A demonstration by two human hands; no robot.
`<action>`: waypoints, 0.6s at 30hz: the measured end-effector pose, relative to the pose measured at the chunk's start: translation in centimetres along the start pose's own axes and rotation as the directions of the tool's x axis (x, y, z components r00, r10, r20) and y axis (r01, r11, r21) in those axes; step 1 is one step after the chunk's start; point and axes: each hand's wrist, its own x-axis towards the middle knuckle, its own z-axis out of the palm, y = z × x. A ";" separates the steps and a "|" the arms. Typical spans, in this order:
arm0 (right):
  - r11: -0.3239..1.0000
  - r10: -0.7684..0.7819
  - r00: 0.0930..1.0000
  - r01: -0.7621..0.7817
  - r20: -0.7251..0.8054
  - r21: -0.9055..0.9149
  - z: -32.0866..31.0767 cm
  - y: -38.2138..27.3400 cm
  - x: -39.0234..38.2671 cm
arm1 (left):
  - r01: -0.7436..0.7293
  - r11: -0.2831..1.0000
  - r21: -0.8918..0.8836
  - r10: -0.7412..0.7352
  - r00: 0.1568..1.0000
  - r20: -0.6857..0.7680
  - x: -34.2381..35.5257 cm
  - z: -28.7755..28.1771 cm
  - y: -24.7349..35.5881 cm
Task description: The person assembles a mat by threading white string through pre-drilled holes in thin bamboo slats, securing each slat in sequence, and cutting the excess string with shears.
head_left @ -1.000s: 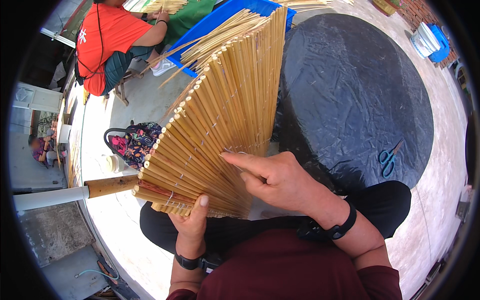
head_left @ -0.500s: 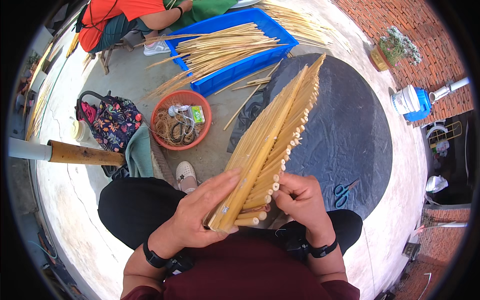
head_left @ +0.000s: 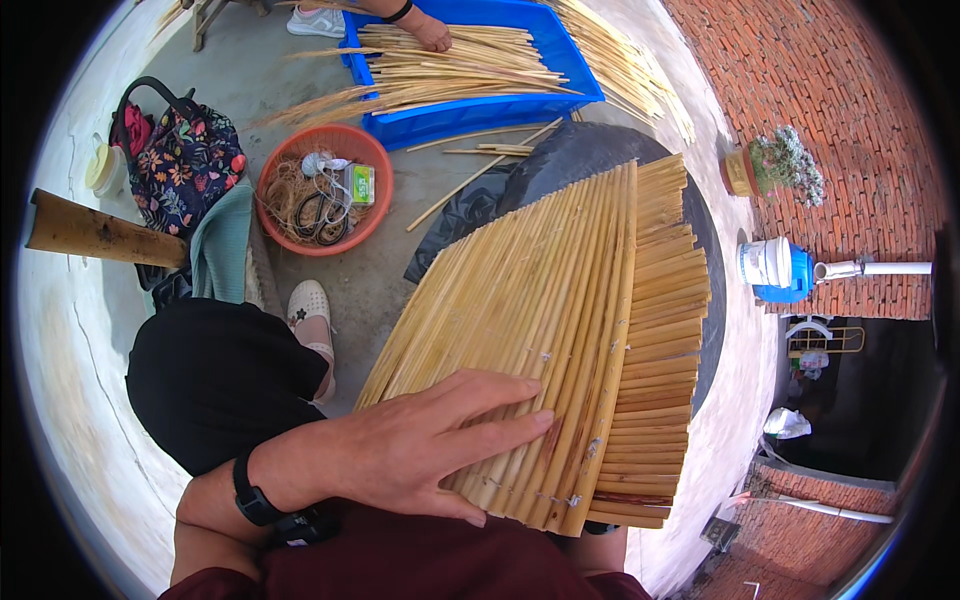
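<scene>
A panel of straw-coloured reed stalks (head_left: 500, 290), laid side by side and tied with small knots, rests tilted over my lap. One lengthwise stalk (head_left: 612, 345) runs across it near the right side, and cut stalk ends stick out beyond. My left hand (head_left: 430, 440) lies flat on the panel's near part with its fingers spread. The panel hides my right hand; only a bit of its wristband and forearm (head_left: 605, 552) shows below the near edge.
A co-worker's hand (head_left: 430, 33) touches loose stalks (head_left: 455, 70) in a blue crate (head_left: 480, 118). An orange basket (head_left: 264, 205) holds twine and a small green box. Around me are a flowered bag (head_left: 190, 170), a bamboo post (head_left: 110, 232) and a black plastic sheet (head_left: 600, 145).
The panel has turned from nearly edge-on to show its broad face. My left hand now lies flat on it. My right hand has gone out of sight, and the scissors are hidden.
</scene>
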 end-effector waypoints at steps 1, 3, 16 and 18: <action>1.000 -0.004 1.000 0.004 0.006 -0.001 -0.2 0.1 0.2 | 0.001 1.000 0.000 -0.001 1.000 0.008 0.1 -0.1 0.0; 1.000 -0.004 1.000 0.004 0.015 0.000 -0.3 0.4 0.5 | 0.004 1.000 -0.010 -0.004 1.000 0.024 0.1 -0.4 -0.1; 1.000 0.013 0.998 -0.013 0.054 0.010 -0.5 1.1 2.0 | 0.091 0.996 -0.025 -0.090 0.995 0.041 0.4 -0.3 0.3; 1.000 0.001 1.000 -0.001 0.014 -0.003 -0.6 0.3 1.3 | 0.012 0.999 -0.051 -0.011 1.000 0.025 0.9 0.1 0.1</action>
